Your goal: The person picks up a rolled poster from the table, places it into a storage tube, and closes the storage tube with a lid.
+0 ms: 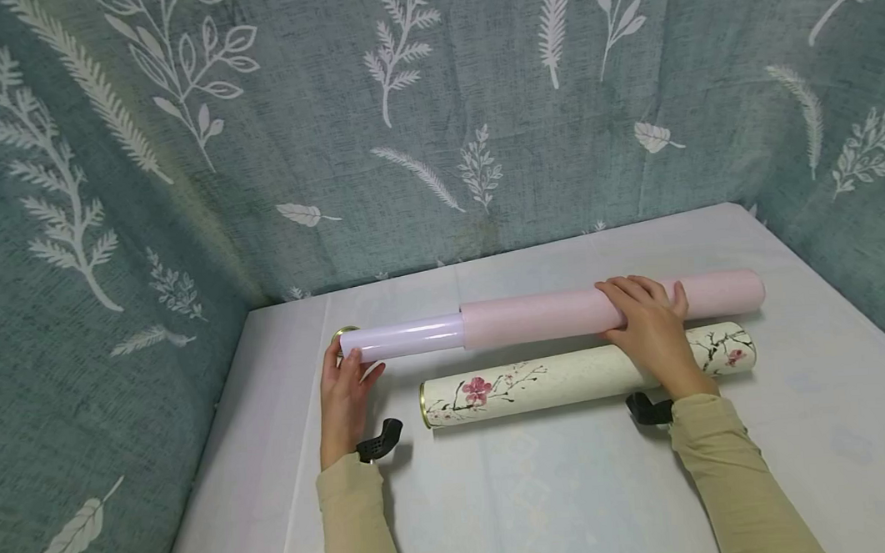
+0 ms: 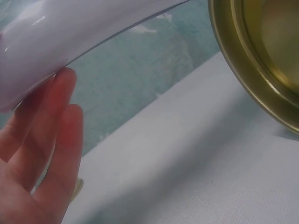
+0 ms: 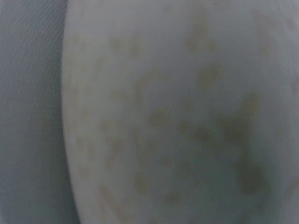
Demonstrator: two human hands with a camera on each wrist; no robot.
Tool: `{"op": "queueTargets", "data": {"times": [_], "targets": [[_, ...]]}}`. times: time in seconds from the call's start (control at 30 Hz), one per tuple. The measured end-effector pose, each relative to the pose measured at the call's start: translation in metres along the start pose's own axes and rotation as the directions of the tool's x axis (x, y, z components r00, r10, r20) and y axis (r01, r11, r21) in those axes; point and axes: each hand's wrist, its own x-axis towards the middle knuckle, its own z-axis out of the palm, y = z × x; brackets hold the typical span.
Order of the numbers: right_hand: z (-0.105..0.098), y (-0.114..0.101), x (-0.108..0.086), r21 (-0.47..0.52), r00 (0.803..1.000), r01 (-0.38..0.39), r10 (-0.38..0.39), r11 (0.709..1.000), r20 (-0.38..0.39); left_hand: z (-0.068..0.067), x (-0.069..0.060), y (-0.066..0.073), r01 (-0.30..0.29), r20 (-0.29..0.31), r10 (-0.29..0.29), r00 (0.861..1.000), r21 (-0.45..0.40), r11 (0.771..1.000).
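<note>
A pink roll (image 1: 535, 317) lies across the table, with a shiny lavender roll (image 1: 408, 337) sticking out of its left end. My left hand (image 1: 341, 399) pinches the lavender roll's free end, its fingertips (image 2: 67, 84) against the edge in the left wrist view. Over the pink roll's right half, my right hand (image 1: 651, 332) curls its fingers and grips it. A cream tube (image 1: 523, 389) with a blossom print and a gold rim lies in front, partly under my right hand. Its blurred, blotchy surface (image 3: 163, 116) fills most of the right wrist view.
Beyond my left fingers stands a round gold metal piece (image 1: 346, 328), partly hidden. A large gold rim (image 2: 243, 70) shows close up in the left wrist view. The white table (image 1: 530, 506) meets a leaf-patterned teal curtain (image 1: 477, 82) at the back and sides.
</note>
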Motion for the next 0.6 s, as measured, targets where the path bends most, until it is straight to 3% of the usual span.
{"op": "queueTargets", "data": {"times": [0.6], "targets": [[0.0006,0.0002,-0.0010,-0.001,1.000,0.008,-0.008,1.000,-0.011,0.0028,0.0007,-0.0007,0.021,0.018,-0.021,1.000,0.039,0.999]]}}
